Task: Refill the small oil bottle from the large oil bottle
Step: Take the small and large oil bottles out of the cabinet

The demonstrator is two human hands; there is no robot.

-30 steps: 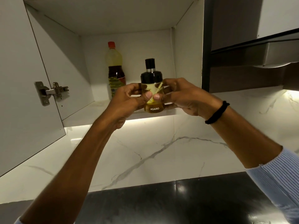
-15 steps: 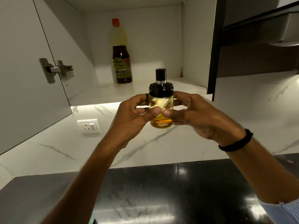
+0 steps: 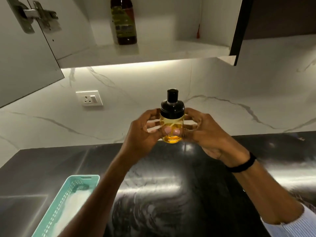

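Small oil bottle (image 3: 172,123) upright, held above dark counter (image 3: 171,185), black cap on, yellow oil inside. Left hand (image 3: 145,132) and right hand (image 3: 208,132) both curl round it, thumbs touching at front. Large oil bottle (image 3: 125,24) on cabinet shelf (image 3: 153,52). Teal basket (image 3: 68,202) lower left.

Small oil bottle (image 3: 171,124): amber oil, black cap. Basket (image 3: 56,214) teal. Backsplash (image 3: 222,86) white, grey-veined. Counter (image 3: 171,185) glossy black.
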